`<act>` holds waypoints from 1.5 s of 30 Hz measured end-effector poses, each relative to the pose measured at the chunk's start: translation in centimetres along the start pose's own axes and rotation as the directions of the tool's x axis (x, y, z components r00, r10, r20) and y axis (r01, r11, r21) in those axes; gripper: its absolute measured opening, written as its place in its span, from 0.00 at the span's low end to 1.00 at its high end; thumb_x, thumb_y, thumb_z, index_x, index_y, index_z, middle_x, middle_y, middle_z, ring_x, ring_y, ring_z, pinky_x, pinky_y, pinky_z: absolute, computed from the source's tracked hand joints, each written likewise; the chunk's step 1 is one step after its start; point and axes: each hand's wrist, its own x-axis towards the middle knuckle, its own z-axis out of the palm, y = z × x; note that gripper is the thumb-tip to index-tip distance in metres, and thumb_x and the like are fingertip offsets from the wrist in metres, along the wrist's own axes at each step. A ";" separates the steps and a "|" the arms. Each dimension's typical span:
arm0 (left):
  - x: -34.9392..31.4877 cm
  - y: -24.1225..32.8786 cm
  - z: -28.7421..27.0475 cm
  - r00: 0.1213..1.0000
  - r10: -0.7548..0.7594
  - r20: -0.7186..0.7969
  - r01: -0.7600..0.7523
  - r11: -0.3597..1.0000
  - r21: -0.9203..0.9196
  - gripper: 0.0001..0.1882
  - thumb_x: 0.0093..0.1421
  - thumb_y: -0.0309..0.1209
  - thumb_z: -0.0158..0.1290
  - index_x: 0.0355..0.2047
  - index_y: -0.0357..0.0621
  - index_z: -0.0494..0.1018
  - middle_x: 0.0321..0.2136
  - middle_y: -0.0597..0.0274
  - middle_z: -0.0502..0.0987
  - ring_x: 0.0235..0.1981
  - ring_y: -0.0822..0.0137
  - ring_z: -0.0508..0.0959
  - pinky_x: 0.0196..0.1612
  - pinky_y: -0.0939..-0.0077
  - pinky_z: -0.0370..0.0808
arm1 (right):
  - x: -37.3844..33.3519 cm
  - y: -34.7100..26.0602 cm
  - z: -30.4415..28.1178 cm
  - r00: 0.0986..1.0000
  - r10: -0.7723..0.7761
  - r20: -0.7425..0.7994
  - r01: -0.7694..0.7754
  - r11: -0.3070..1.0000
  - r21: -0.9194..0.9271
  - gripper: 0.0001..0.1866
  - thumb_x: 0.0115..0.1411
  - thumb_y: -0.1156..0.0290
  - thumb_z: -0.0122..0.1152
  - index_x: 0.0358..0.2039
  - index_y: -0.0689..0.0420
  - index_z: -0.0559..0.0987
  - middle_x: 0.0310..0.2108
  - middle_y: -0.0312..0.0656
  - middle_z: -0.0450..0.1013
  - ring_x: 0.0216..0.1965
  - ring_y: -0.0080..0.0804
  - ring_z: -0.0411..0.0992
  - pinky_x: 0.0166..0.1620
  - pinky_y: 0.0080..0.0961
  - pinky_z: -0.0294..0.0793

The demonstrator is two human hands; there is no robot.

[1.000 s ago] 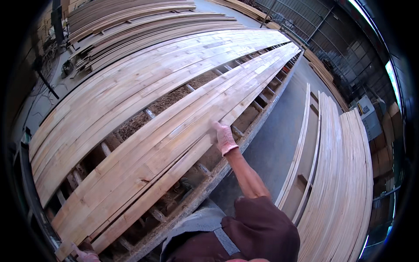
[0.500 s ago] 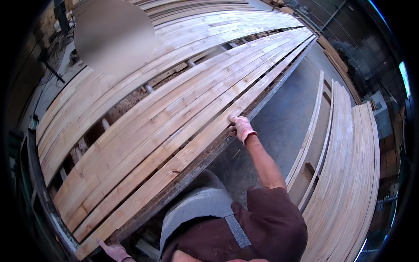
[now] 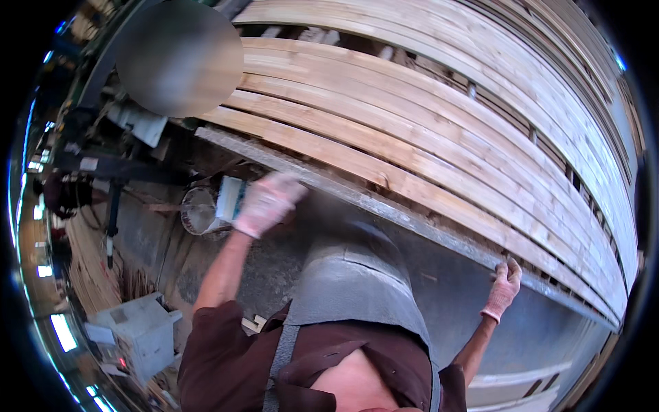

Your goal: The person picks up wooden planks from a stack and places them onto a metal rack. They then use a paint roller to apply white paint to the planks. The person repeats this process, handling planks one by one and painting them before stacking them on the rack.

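Note:
Long pale wooden boards (image 3: 384, 122) lie side by side on a low rack with a grey front rail (image 3: 412, 223). My left hand (image 3: 271, 204), in a stained whitish-pink glove, hangs in the air in front of the rail toward its left end. Motion smears its fingers, and no held thing shows. Farther right, my right hand (image 3: 504, 285), gloved the same way, is at the rail with its fingertips close to the edge. Its fingers are slightly bent and apart, and nothing shows in them. The nearest board (image 3: 364, 167) lies just behind the rail.
A second row of boards (image 3: 473, 51) lies farther back, past a gap with crossbars. At the left stand a round bucket (image 3: 199, 209), a grey box-like machine (image 3: 137, 333) and a dark metal beam (image 3: 123, 165). More boards (image 3: 515, 384) lie low at the right.
My view has swung left, bringing the bucket and machine into sight. Both hands have come off the nearest board: the left is raised in the air, the right is at the rail.

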 end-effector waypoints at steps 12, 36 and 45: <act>8.3 16.3 9.0 0.979 0.175 -0.106 -0.190 0.968 -0.166 0.17 0.61 0.45 0.59 0.39 0.45 0.75 0.25 0.54 0.80 0.28 0.52 0.83 0.32 0.57 0.79 | 5.3 -1.8 3.0 0.935 -0.234 0.267 0.355 0.572 -0.740 0.12 0.61 0.62 0.67 0.34 0.55 0.77 0.31 0.49 0.80 0.36 0.50 0.80 0.42 0.44 0.77; 19.7 32.3 21.0 0.984 -0.164 -0.065 0.165 0.986 0.020 0.13 0.62 0.39 0.56 0.40 0.42 0.78 0.35 0.43 0.82 0.39 0.45 0.83 0.43 0.52 0.77 | 10.3 5.9 -14.8 0.886 -0.426 0.181 0.417 0.905 0.087 0.10 0.62 0.61 0.64 0.38 0.53 0.78 0.33 0.47 0.80 0.37 0.49 0.79 0.41 0.43 0.78; 17.0 64.0 25.1 0.968 0.253 -0.003 -0.247 0.942 -0.228 0.13 0.65 0.37 0.54 0.43 0.44 0.80 0.38 0.50 0.82 0.40 0.52 0.83 0.45 0.60 0.79 | 11.9 15.3 -30.7 0.905 -0.350 0.242 0.369 0.929 -0.036 0.14 0.66 0.56 0.59 0.41 0.50 0.84 0.43 0.45 0.80 0.43 0.49 0.79 0.48 0.42 0.78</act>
